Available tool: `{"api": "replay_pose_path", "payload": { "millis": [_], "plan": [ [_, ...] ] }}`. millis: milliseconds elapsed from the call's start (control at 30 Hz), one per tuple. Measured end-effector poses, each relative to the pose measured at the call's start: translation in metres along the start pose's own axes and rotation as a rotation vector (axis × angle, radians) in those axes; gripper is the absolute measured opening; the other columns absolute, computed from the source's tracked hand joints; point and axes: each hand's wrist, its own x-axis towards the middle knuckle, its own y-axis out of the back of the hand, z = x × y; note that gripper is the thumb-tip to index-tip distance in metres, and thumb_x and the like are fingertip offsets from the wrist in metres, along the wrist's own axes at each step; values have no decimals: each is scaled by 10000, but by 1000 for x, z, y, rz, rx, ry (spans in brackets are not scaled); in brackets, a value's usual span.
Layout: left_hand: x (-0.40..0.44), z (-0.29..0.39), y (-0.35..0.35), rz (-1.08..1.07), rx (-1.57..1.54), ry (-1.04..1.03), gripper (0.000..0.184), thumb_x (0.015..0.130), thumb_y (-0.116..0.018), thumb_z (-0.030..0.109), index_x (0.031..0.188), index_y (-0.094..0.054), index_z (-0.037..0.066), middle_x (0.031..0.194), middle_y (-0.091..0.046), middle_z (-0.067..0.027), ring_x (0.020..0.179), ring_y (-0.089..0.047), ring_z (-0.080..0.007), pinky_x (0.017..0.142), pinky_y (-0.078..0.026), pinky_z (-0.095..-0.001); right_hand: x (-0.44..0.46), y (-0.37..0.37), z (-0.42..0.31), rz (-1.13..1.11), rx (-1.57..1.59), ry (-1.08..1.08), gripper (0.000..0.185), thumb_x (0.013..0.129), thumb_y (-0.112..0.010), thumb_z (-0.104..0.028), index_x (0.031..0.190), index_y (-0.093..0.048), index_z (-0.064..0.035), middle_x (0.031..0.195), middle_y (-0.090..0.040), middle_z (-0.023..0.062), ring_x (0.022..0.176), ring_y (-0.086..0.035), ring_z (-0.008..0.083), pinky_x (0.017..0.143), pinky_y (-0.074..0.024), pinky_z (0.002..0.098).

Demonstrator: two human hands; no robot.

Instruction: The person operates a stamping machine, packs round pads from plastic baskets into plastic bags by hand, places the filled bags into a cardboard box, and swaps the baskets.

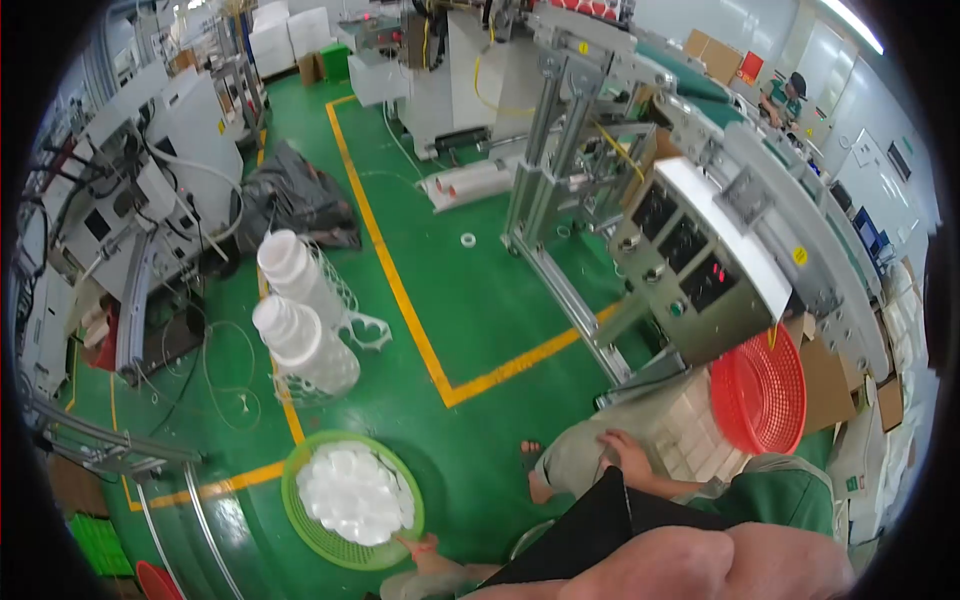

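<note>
My right hand [627, 457] lies on my grey-trousered leg [573, 462], fingers stretched out and holding nothing. Very close to the lens, blurred bare skin that appears to be my left hand [690, 560] fills the bottom edge. It is beside a black flap [590, 530]; whether it grips the flap is hidden. By my foot [430, 553] stands a round green plastic basket [300, 520]. It is heaped with glossy white plastic pieces [355, 493], whose exact kind I cannot make out.
Two stacks of white plastic containers [305, 340] stand left on the green floor. A metal control box [690, 260] with red digits and a conveyor frame [570, 290] rise at right, above a red basket [765, 390]. Machines [160, 150] line the left. A co-worker [783, 100] is far right.
</note>
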Motion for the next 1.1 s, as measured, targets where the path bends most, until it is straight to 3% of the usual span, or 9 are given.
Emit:
{"api": "replay_pose_path", "payload": {
  "millis": [67,267,400,467,567,733,867,967,1100],
  "plan": [
    [-19,5,-27,134,109,0,874,654,-429,729,1313,-295,171,1332,-291,-116,1115,-367,-316,880,-337,-459,21,-3,-6,-5,-62,38,395,730,-549,-245,1091,-527,-87,1157,-467,185,1055,-466,336,891,-379,413],
    [-157,-4,-169,-307,1241,-6,533,856,-446,355,1306,-316,100,1249,-454,-102,990,-525,-273,876,-356,-453,61,16,-42,-338,-393,-146,412,750,-573,-275,1109,-534,-78,1094,-529,149,1004,-514,279,861,-405,384],
    [-337,1,-354,-753,1408,1,543,889,-416,378,1342,-284,110,1303,-415,-73,1130,-458,-243,949,-320,-409,98,78,-85,-569,-212,-131,410,767,-570,-280,1117,-531,-71,1080,-538,145,994,-521,269,853,-410,368],
    [-539,-8,-457,-952,1554,-89,510,899,-441,342,1338,-307,119,1305,-398,-104,1151,-434,-186,978,-294,-321,122,112,-117,-654,-55,-73,409,775,-568,-282,1121,-529,-68,1073,-543,143,988,-525,264,849,-412,360],
    [-677,-17,-520,-1242,1687,-184,502,905,-445,301,1341,-292,105,1293,-411,-104,1165,-419,-208,998,-267,-308,165,150,-166,-746,189,38,408,788,-566,-285,1127,-527,-63,1063,-550,139,980,-531,256,843,-416,348],
    [-709,-14,-548,-1664,1879,-209,492,893,-473,278,1316,-330,72,1276,-436,-105,1178,-405,-226,995,-273,-303,231,188,-224,-803,522,147,406,808,-561,-290,1137,-523,-54,1046,-561,134,967,-540,243,833,-422,329],
    [-679,27,-579,-1590,1988,-233,487,889,-478,274,1308,-342,65,1274,-439,-109,1179,-404,-228,991,-280,-302,279,289,-271,-683,715,44,386,827,-565,-302,1120,-544,-51,948,-610,68,906,-550,134,805,-438,284],
    [-662,88,-614,-1483,2033,-318,484,887,-482,271,1302,-350,60,1272,-441,-111,1180,-404,-230,988,-285,-302,312,283,-277,-592,769,13,374,817,-574,-272,1112,-543,-43,935,-614,65,885,-560,134,775,-449,286],
    [-647,167,-677,-1376,2001,-494,480,883,-488,268,1293,-362,53,1270,-444,-115,1181,-404,-232,984,-291,-301,390,286,-325,-295,315,124,349,802,-563,-237,1093,-549,-45,954,-610,117,879,-580,230,761,-461,332]
  ]
}}
